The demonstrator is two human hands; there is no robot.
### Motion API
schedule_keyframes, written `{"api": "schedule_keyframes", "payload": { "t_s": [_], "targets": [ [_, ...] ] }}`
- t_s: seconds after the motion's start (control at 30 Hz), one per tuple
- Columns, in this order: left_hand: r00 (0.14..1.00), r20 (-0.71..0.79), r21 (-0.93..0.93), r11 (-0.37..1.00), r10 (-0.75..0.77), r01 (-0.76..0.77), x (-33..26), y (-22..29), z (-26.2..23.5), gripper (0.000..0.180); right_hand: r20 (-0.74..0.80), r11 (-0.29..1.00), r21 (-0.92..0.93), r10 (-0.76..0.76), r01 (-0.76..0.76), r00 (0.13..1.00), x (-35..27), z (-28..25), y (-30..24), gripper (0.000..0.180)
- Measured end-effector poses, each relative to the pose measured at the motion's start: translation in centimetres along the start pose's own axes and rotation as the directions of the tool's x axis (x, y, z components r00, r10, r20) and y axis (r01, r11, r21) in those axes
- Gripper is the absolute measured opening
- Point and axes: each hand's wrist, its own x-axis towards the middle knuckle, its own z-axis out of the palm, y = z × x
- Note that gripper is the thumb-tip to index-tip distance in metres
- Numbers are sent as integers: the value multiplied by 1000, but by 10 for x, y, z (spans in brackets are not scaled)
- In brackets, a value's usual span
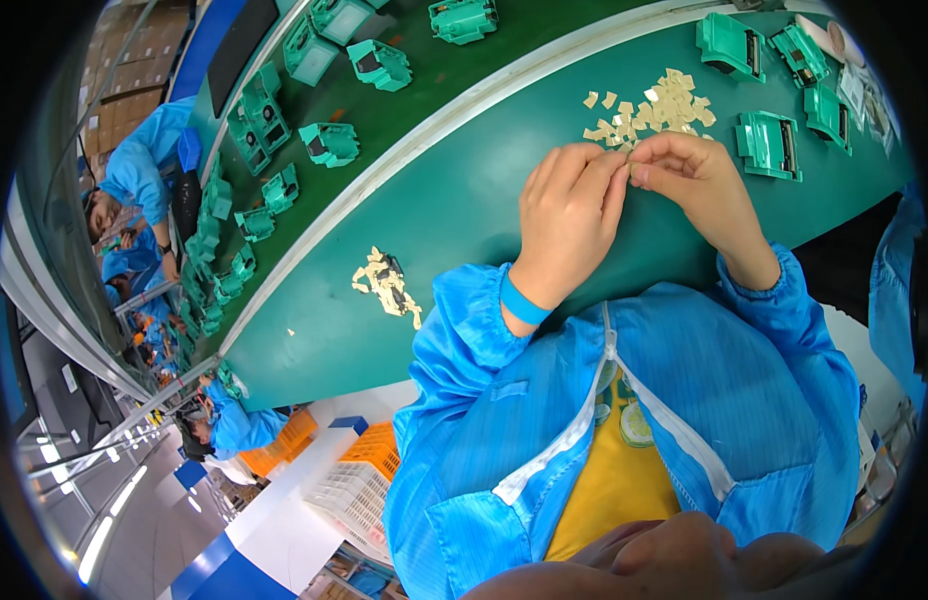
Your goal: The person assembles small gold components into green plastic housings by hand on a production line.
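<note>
Where the blue sleeves end, the left hand (567,222) and right hand (702,187) meet fingertip to fingertip, pinched on a small tan piece (629,172), mostly hidden. It looks thin, light and flimsy, best nipped by its edges. Just beyond lies the tan pile (656,110); green housings (769,145) crowd the right, open green mat (454,200) left.

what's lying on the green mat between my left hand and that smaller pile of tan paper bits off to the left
Nothing: in the head view the green mat is bare between the left hand and the smaller pile of tan paper bits.
</note>
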Motion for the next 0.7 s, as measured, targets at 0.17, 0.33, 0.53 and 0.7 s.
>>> {"api": "schedule_keyframes", "payload": {
  "t_s": [0.17,0.33,0.53,0.7],
  "targets": [
    [1000,12,24,999,23,-23,1,-3,2,11,-56,973,-223,-69,55,996,-3,6,-5,13],
    [999,28,-22,1000,-19,19,-1,-8,7,11,-29,955,-278,-119,106,992,-4,1,-3,12],
    [990,45,-208,968,-135,141,5,-6,14,10,-80,981,-191,-49,33,996,-6,-9,-7,13],
    [999,19,-128,991,-39,41,6,-7,17,8,-96,963,-265,-72,44,993,-4,-5,-8,12]
  ]
}}
